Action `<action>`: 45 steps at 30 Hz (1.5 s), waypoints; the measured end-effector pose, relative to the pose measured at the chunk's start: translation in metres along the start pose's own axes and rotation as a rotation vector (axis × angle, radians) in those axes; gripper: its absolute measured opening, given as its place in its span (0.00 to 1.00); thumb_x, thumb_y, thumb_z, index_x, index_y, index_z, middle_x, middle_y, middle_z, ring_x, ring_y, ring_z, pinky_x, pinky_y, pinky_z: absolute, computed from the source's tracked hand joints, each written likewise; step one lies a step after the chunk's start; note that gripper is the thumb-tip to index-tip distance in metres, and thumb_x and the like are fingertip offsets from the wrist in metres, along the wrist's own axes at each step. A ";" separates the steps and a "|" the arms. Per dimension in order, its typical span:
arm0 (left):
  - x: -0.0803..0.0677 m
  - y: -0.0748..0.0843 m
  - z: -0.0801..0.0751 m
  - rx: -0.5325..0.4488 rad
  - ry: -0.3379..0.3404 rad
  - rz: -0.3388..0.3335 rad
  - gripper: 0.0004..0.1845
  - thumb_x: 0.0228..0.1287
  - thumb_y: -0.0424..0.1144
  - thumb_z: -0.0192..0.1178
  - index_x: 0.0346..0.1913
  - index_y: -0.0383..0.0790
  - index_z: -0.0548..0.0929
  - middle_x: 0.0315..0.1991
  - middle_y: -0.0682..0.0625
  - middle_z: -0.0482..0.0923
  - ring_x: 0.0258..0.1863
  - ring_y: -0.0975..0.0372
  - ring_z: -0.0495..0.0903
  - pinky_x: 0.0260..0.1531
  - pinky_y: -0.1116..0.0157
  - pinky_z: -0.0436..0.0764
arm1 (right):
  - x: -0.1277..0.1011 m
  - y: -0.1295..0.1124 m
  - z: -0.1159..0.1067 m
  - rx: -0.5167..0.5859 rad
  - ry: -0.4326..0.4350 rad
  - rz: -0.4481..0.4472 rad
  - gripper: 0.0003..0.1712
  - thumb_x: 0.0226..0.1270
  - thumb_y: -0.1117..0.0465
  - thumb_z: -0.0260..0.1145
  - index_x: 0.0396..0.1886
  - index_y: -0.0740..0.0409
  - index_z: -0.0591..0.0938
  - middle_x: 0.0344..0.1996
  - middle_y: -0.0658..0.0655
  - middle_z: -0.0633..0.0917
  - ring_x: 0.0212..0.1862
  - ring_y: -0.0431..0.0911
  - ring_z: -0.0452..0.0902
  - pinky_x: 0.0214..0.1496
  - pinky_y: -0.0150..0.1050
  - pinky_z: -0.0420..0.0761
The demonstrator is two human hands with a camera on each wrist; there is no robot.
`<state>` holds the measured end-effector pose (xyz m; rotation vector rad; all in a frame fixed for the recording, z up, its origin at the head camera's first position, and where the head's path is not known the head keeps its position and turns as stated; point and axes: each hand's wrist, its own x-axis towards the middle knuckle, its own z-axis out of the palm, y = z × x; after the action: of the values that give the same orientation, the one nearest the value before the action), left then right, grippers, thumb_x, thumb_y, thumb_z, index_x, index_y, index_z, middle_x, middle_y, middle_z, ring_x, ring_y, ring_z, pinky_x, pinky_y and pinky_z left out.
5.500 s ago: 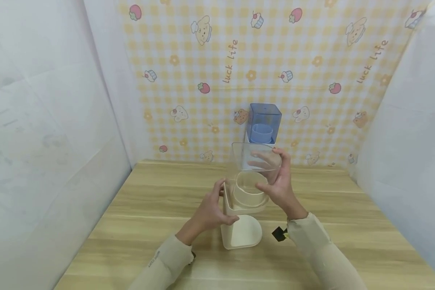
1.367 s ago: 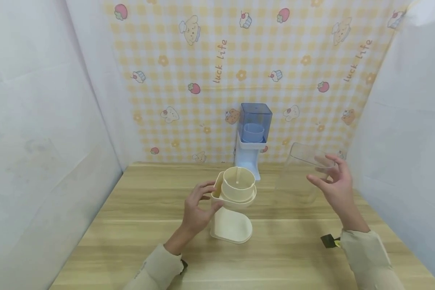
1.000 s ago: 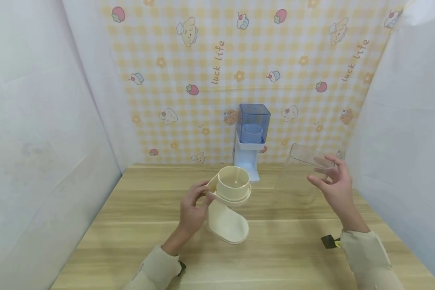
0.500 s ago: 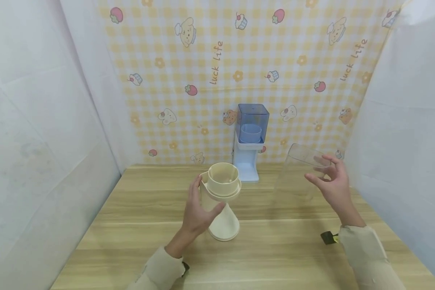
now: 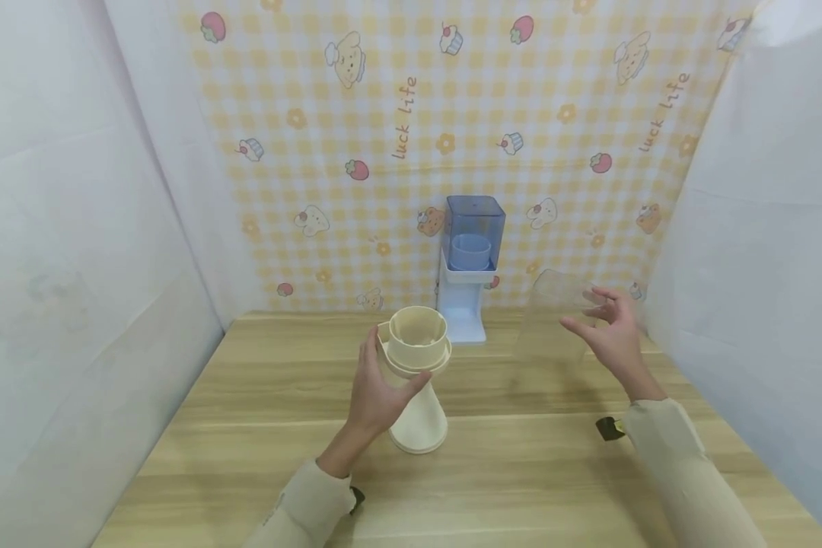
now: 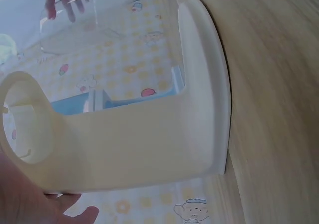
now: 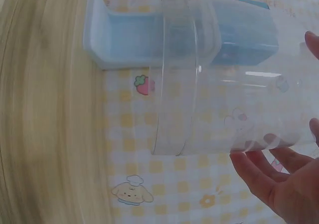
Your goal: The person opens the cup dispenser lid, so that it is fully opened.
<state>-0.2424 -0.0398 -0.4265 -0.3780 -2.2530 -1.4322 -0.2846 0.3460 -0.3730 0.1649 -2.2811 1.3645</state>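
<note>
A cream dispenser stand (image 5: 419,430) with a round cup-like collar (image 5: 418,352) on top stands upright on the wooden table. My left hand (image 5: 378,394) grips its upper part, fingers along the left side and thumb at the front below the collar. The left wrist view shows the stand (image 6: 134,144) side-on, with fingertips (image 6: 67,201) at its back edge. To the right, my right hand (image 5: 613,333) holds a clear plastic cover (image 5: 551,327) between thumb and fingers, raised above the table. In the right wrist view the cover's open rim (image 7: 172,84) points toward the table.
A blue and white dispenser (image 5: 462,304) with a tinted blue cover (image 5: 476,217) stands at the back, against the yellow checked cloth (image 5: 281,175). White sheets (image 5: 740,228) hang along both sides of the wooden table (image 5: 520,472).
Over the span, the clear cover came off the cream stand and went right in my right hand. My left hand turned the stand so its foot points toward me. Lately the cover shifted slightly left.
</note>
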 end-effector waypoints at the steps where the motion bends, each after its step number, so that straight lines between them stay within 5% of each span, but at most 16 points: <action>1: 0.000 0.000 -0.001 0.013 -0.007 0.003 0.61 0.49 0.61 0.73 0.77 0.34 0.51 0.72 0.36 0.60 0.68 0.41 0.64 0.63 0.38 0.67 | 0.003 0.001 0.001 -0.032 -0.006 0.017 0.46 0.59 0.54 0.77 0.70 0.59 0.62 0.66 0.59 0.71 0.56 0.46 0.71 0.44 0.27 0.77; 8: 0.000 0.003 -0.005 0.082 -0.068 0.003 0.60 0.48 0.66 0.71 0.76 0.37 0.54 0.69 0.37 0.66 0.66 0.41 0.68 0.56 0.38 0.73 | 0.022 0.017 0.012 -0.111 -0.073 0.076 0.51 0.56 0.46 0.77 0.71 0.61 0.61 0.68 0.64 0.68 0.63 0.60 0.68 0.50 0.48 0.76; 16: -0.002 0.002 -0.007 0.131 -0.078 0.117 0.58 0.49 0.65 0.70 0.74 0.33 0.57 0.66 0.36 0.70 0.62 0.41 0.72 0.53 0.39 0.76 | 0.045 0.050 0.024 -0.079 -0.099 0.087 0.54 0.57 0.43 0.76 0.72 0.63 0.57 0.70 0.65 0.65 0.65 0.63 0.65 0.58 0.60 0.74; 25: -0.005 0.003 -0.006 0.169 -0.098 0.124 0.58 0.52 0.67 0.67 0.75 0.32 0.57 0.66 0.37 0.70 0.63 0.44 0.72 0.54 0.41 0.76 | 0.060 0.077 0.035 -0.060 -0.097 0.095 0.51 0.57 0.45 0.76 0.70 0.63 0.60 0.69 0.65 0.66 0.65 0.63 0.67 0.56 0.57 0.77; 33: -0.004 0.004 -0.008 0.178 -0.137 0.133 0.58 0.55 0.67 0.66 0.76 0.32 0.54 0.69 0.35 0.65 0.65 0.41 0.70 0.56 0.40 0.74 | 0.063 0.076 0.037 -0.022 -0.145 0.080 0.48 0.58 0.52 0.77 0.68 0.66 0.61 0.70 0.69 0.64 0.67 0.67 0.65 0.58 0.58 0.77; 40: -0.006 0.002 -0.007 0.158 -0.137 0.123 0.58 0.54 0.66 0.68 0.76 0.32 0.54 0.69 0.37 0.66 0.65 0.44 0.70 0.58 0.42 0.73 | 0.059 0.068 0.037 0.102 -0.181 0.083 0.52 0.59 0.63 0.76 0.70 0.71 0.50 0.71 0.74 0.61 0.68 0.68 0.62 0.48 0.26 0.77; 42: -0.006 0.002 -0.007 0.154 -0.138 0.120 0.59 0.53 0.66 0.68 0.76 0.32 0.54 0.69 0.37 0.67 0.65 0.44 0.70 0.58 0.41 0.73 | 0.062 0.074 0.037 0.114 -0.186 0.098 0.53 0.60 0.63 0.75 0.71 0.71 0.47 0.72 0.74 0.59 0.69 0.68 0.60 0.52 0.28 0.77; 45: -0.005 0.002 -0.007 0.144 -0.136 0.126 0.59 0.53 0.65 0.69 0.76 0.32 0.54 0.68 0.36 0.67 0.66 0.43 0.70 0.59 0.41 0.73 | 0.069 0.090 0.038 0.100 -0.194 0.118 0.53 0.63 0.62 0.73 0.74 0.71 0.47 0.73 0.72 0.58 0.70 0.68 0.58 0.63 0.45 0.75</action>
<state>-0.2360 -0.0454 -0.4245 -0.5743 -2.3763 -1.2061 -0.3880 0.3674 -0.4281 0.2070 -2.4146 1.5861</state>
